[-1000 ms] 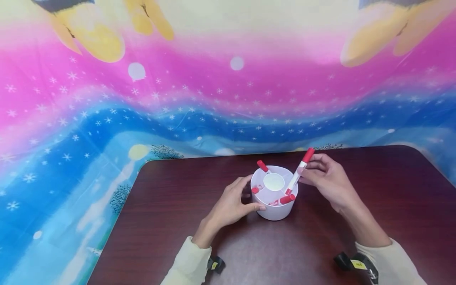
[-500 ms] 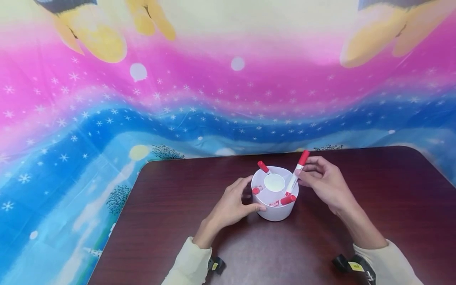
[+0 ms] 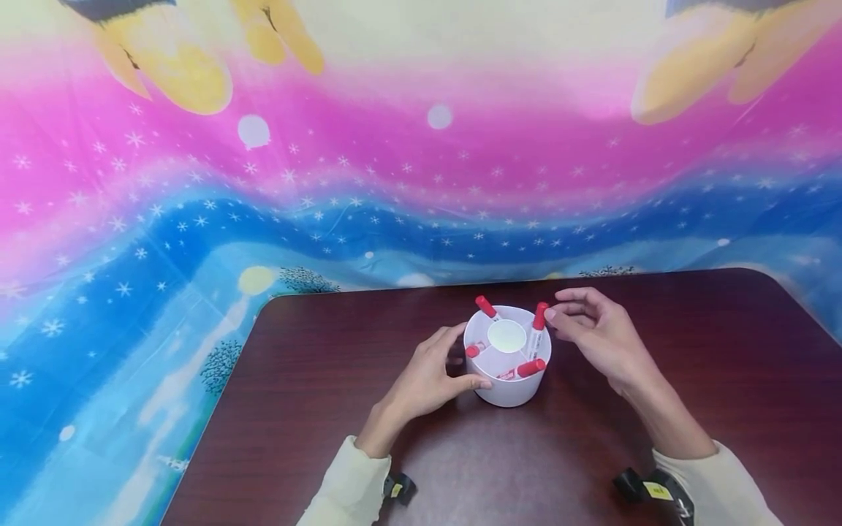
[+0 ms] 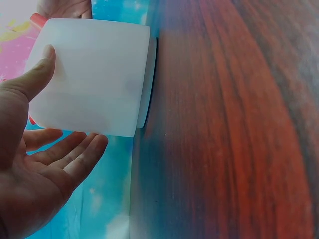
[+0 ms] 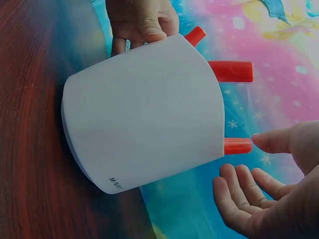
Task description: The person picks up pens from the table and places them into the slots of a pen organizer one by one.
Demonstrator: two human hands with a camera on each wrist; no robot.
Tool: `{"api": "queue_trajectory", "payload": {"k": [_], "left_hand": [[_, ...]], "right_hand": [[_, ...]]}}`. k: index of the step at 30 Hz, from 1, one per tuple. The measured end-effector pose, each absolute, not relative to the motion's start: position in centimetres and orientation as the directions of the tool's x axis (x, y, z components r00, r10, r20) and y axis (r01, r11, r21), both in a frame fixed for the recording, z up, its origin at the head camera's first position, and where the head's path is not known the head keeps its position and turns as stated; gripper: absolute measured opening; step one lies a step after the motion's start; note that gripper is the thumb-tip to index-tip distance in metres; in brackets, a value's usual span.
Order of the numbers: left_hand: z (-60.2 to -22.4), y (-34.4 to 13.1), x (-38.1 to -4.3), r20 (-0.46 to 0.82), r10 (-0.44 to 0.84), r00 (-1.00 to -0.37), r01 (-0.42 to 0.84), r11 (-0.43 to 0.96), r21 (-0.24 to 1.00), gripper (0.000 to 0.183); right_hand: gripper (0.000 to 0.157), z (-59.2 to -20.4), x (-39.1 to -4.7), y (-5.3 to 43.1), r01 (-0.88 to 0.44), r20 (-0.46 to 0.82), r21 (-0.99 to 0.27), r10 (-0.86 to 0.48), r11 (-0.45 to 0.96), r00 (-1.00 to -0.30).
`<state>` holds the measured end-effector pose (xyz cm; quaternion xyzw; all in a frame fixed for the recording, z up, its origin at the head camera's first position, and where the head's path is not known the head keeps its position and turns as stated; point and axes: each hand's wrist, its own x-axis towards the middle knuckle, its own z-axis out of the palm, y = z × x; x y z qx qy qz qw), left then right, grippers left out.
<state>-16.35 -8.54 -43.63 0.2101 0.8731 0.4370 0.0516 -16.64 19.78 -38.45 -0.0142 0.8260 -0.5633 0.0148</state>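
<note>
A round white pen holder [image 3: 509, 394] with divided compartments stands on the table, also seen side-on in the left wrist view as a pale pen holder [image 4: 94, 74]. My left hand [image 3: 427, 376] holds its left side, thumb on the near wall and fingers round behind. Inside, a red-capped marker [image 3: 536, 332] leans in the right compartment. Just right of its cap is my right hand [image 3: 601, 332], fingers spread and holding nothing; in the right wrist view the thumb tip is at the cap [image 5: 238, 146]. Other red-capped markers lean at the back [image 3: 485, 307], left [image 3: 473, 351] and front [image 3: 529, 368].
The dark red-brown wooden table [image 3: 316, 380] extends around the holder on all sides. Behind it hangs a printed cloth [image 3: 395, 168] in pink and blue, reaching the table's far edge. Dark wrist cameras [image 3: 397, 488] are strapped near both cream sleeves.
The marker in my right hand has gone down into the right compartment, and the right fingers have let go of it. My left hand stays on the pen holder.
</note>
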Motion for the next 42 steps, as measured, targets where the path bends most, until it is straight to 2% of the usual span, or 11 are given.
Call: {"api": "queue_trajectory", "payload": {"k": [21,42], "left_hand": [[-43.1,-9.1,-16.5,0.083,0.369,-0.926,0.298,0.579,0.758,0.100],[-43.1,-9.2,-16.8,0.086,0.419,-0.904,0.342,0.586,0.735,0.087]], "right_hand": [[0.058,-37.1,-16.7,22.1,-0.041,0.057,-0.926,0.032,0.374,-0.998],[0.056,-36.8,-16.5,22.4,-0.046,0.067,-0.929,0.043,0.366,-0.997]]}}
